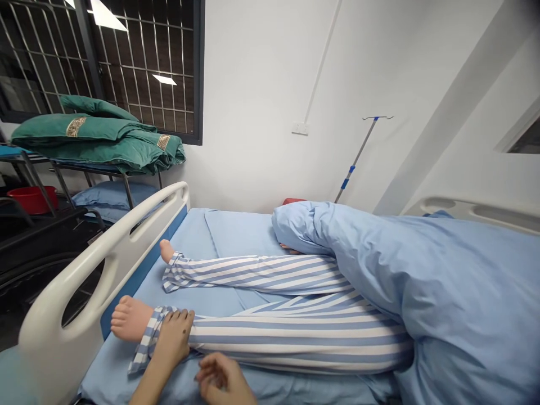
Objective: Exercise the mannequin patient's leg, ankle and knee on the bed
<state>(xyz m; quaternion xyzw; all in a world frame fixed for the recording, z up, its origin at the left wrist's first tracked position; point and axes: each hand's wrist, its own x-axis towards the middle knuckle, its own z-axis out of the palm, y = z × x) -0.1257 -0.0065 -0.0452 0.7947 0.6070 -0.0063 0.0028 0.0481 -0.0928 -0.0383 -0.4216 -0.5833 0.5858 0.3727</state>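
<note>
Left hand (177,331) rests over the nearer striped pajama leg (295,334), just beside its cuff (144,349); whether it grips, I cannot tell. Right hand (225,378), apart from it, is loosely curled and unclosed beside that leg. A bare foot (131,319) lies left of the left hand; the blue quilt (442,281) lies right of both.

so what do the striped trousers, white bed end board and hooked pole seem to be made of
Striped trousers: matte cloth, maybe cotton, given the soft creases. White bed end board: probably moulded plastic, smooth satin finish, rounded edges and cutouts. Hooked pole: likely metal, given its grey sheen and thin hooks.
</note>
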